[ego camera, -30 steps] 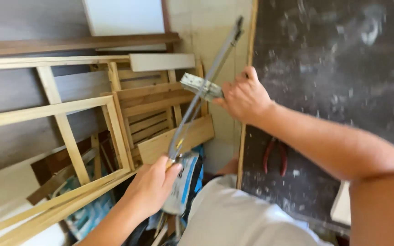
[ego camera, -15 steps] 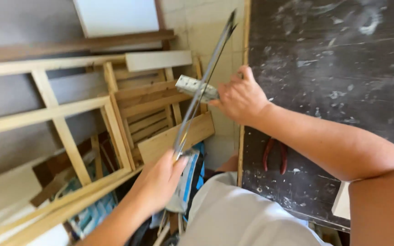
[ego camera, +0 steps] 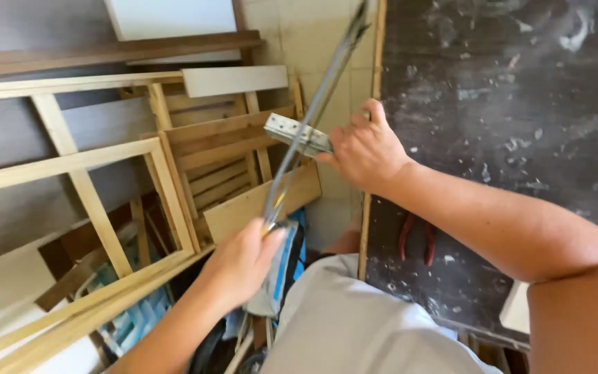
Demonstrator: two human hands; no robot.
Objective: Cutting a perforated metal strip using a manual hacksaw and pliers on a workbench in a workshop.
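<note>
**Two bare hands on a hacksaw and a metal hinge plate**

Head view, looking down. The left hand (ego camera: 240, 266) is closed round the lower end of a long, thin grey metal hacksaw frame (ego camera: 313, 114), which runs from that grip toward one o'clock and out past the top edge; the right hand (ego camera: 365, 149) is clamped, fingers curled and thumb up, on one end of a small silvery perforated metal hinge plate (ego camera: 292, 133), which juts toward nine o'clock and crosses the saw near its middle, the two touching or nearly so; whether the blade bites the plate cannot be told. At three o'clock of the right hand lies a dark, dust-speckled workbench top (ego camera: 506, 138), and on it, at five o'clock of the hand, a pair of red-handled pliers (ego camera: 417, 239). From nine to seven o'clock lean pale wooden frames (ego camera: 84, 173) and loose boards; below, the person's grey shorts (ego camera: 354, 325).

Handling, as a judgement: the plate looks stiff, light and sharp-edged, likely slippery if pinched, so best gripped well back from the cut; the saw frame looks rigid but slender, best held at its handle end.
</note>
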